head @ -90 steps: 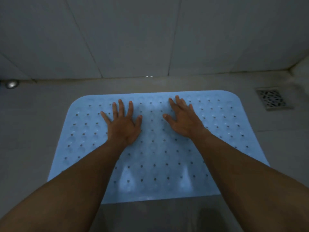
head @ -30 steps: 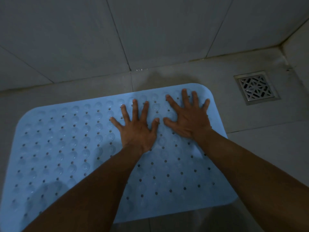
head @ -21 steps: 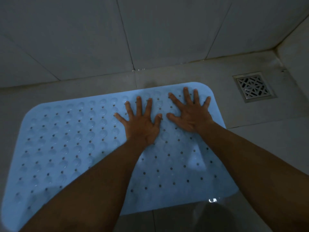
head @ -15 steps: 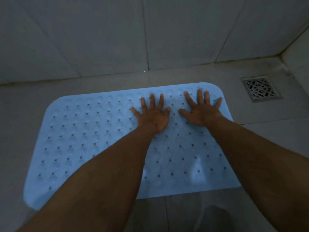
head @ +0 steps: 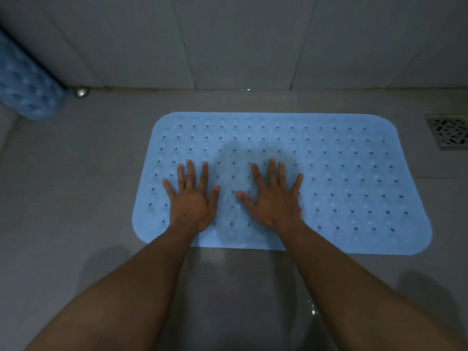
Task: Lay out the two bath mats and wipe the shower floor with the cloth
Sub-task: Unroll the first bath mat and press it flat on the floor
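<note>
The left hand (head: 191, 202) lies palm-down with its grip wide: fingers straight and spread, holding nothing, pressed flat on the light blue bath mat (head: 354, 178). The right hand (head: 274, 201) rests the same way just beside it, grip equally wide, fingers fanned, thumb pointing toward the left hand. A strip of mat shows between the two thumbs. Both hands sit on the left half of the mat, and both forearms reach in from the bottom of the view. The mat lies flat and unrolled on the grey shower floor (head: 65, 203), its long side parallel to the tiled wall (head: 240, 41). Its surface is covered in rows of small holes and round bumps. A second bath mat (head: 25, 79), darker blue, rolled up and blurred, is at the far left against the wall. Just beside its lower end sits a small shiny metal fitting (head: 81, 92). A square drain grate (head: 449, 131) is set into the floor off the flat mat's far right corner, apart from it.
</note>
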Demonstrator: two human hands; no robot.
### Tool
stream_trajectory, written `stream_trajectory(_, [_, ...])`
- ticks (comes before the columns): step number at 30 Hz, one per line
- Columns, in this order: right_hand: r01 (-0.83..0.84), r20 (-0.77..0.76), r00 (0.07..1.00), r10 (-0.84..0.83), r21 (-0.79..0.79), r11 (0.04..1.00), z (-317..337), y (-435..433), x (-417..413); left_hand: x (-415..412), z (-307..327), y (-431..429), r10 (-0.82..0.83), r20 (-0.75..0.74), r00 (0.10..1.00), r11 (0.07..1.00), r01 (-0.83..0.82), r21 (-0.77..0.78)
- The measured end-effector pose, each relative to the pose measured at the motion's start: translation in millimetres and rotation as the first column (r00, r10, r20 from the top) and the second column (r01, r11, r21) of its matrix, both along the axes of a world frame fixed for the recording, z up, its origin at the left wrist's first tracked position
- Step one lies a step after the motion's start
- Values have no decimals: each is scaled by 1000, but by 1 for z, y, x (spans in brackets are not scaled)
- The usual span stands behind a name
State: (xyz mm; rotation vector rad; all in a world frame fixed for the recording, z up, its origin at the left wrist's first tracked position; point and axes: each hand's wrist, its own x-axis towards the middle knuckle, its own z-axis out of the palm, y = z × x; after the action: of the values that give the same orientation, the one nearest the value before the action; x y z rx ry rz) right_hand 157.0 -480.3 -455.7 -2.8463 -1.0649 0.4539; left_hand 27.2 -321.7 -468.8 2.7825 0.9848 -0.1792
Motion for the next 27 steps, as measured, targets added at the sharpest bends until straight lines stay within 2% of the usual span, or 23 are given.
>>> stream_trajectory(3, [-8,20,1000,8,-9,1000,-9,27,-45,-38,-4,27,65,-15,998,998,-65,-18])
stream_trajectory(6, [96,-16,995,-96,-2,995,-18,38,-65,-58,-10,41,55,-33,998,997,-56,-45])
stream_trajectory(11, [81,-45,996,-83,-30,996,-18,37,-64,-60,-12,44,56,-4,998,996,-56,-75])
stream_trajectory(17, [48,-87,995,-56,-88,995,-15,38,-60,-59,-8,50,21,-78,997,992,-30,-121])
stream_trajectory(27, [29,-116,992,-40,-95,995,-11,37,-56,-54,-5,51,115,-47,992,980,-121,-158])
